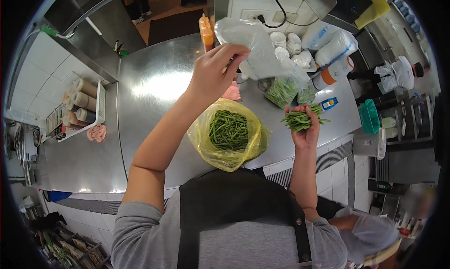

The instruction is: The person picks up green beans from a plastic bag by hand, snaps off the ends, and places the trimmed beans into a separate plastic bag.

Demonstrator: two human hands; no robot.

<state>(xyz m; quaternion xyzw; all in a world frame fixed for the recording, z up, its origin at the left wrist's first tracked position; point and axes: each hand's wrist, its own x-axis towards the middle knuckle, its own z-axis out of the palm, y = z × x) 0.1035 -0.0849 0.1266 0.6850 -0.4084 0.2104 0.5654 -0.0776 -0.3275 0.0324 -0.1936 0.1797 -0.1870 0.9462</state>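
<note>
Raised over the steel counter, my left hand (220, 65) pinches the edge of a clear plastic bag (253, 46), which hangs to its right. My right hand (304, 128) is wrapped round a bunch of green beans (300, 120). Between my arms a yellow plastic bag (199, 138) stands with its mouth open, and many loose green beans (228, 130) lie inside it. Behind my right hand, clear bags of green beans (282, 92) rest on the counter. Beside the held bunch lies a small blue item (329, 103). A pink cloth (231, 91) is partly hidden behind my left wrist.
Orange sauce bottles (206, 33) and stacked white bowls (294, 43) stand at the counter's back. A white basket (100, 103) of jars and another cloth (97, 133) are at the left. Two other people (375, 229) (398, 74) are at the right.
</note>
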